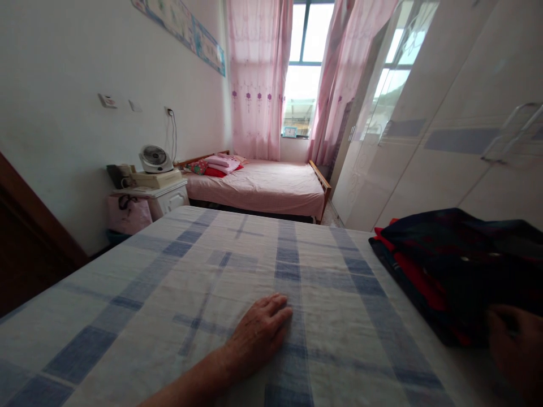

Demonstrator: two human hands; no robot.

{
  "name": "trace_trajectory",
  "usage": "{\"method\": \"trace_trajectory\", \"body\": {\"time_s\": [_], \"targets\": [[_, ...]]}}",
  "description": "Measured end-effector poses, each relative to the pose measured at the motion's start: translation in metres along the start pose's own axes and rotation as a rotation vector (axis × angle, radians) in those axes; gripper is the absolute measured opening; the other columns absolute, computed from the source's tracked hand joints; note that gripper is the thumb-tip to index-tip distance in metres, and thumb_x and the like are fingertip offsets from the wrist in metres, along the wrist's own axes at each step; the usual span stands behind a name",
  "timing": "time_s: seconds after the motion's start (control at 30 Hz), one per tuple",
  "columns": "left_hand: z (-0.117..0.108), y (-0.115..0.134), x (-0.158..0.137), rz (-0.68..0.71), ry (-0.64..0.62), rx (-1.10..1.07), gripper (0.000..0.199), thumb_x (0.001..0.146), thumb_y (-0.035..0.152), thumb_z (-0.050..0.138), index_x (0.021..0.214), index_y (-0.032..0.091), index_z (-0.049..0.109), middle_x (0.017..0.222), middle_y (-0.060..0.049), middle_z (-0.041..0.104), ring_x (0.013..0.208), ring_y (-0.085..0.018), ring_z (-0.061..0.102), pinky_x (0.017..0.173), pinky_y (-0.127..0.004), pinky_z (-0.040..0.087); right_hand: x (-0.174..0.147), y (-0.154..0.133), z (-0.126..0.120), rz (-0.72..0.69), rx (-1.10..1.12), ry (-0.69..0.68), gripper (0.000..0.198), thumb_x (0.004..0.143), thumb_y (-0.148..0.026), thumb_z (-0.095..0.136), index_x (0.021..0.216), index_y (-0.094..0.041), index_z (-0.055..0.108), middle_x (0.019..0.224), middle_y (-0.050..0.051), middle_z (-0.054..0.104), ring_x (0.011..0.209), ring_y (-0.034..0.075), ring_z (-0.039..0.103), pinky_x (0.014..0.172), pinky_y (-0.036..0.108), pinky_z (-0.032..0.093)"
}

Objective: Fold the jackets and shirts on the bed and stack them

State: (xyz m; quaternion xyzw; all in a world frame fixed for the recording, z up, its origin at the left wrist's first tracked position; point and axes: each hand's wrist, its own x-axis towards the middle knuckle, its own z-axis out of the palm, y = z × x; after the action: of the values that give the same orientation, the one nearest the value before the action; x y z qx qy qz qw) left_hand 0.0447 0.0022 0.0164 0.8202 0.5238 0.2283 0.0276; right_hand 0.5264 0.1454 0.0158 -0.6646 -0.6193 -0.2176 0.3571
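Note:
My left hand (263,323) lies palm down on the blue-and-white patterned bed sheet (237,282), fingers stretched out and holding nothing. At the right edge, a stack of folded clothes (462,265) rests on the same bed. A dark garment with light buttons tops it, and red cloth (419,277) shows between darker layers. My right hand (515,342) is at the near side of this stack, against the dark cloth. It looks partly curled, but shadow and the frame edge hide its fingers, so its grip is unclear.
Beyond the sheet stands a second bed (271,183) with pink bedding and folded pillows (223,164). A small fan (155,158) sits on a box over a white bedside cabinet (169,198). White wardrobes (428,113) line the right side. Pink curtains (254,73) frame the window.

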Motion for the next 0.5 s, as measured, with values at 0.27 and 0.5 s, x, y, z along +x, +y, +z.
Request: {"method": "trace_trajectory", "body": {"time_s": [0.27,0.5], "targets": [[0.002,-0.001,-0.001,0.009,0.017,-0.011,0.040,0.078,0.011,0.051,0.116,0.022,0.055,0.129,-0.007,0.054,0.121,-0.022,0.048,0.102,-0.042,0.041,0.002,-0.030,-0.014,-0.093,0.022,0.074,0.021,0.080,-0.043,0.032,0.082,-0.026,0.042,0.087,0.015,0.055,0.091,0.036,0.053,0.074,0.048,0.043],[0.004,-0.003,-0.001,0.002,0.010,-0.002,0.041,0.079,0.011,0.051,0.118,0.023,0.055,0.130,-0.007,0.054,0.121,-0.023,0.048,0.102,-0.042,0.041,-0.027,-0.166,-0.062,-0.198,0.667,-0.549,0.019,0.084,-0.041,0.043,0.082,-0.023,0.049,0.093,0.005,0.056,0.087,0.021,0.055,0.081,0.034,0.044]]}}
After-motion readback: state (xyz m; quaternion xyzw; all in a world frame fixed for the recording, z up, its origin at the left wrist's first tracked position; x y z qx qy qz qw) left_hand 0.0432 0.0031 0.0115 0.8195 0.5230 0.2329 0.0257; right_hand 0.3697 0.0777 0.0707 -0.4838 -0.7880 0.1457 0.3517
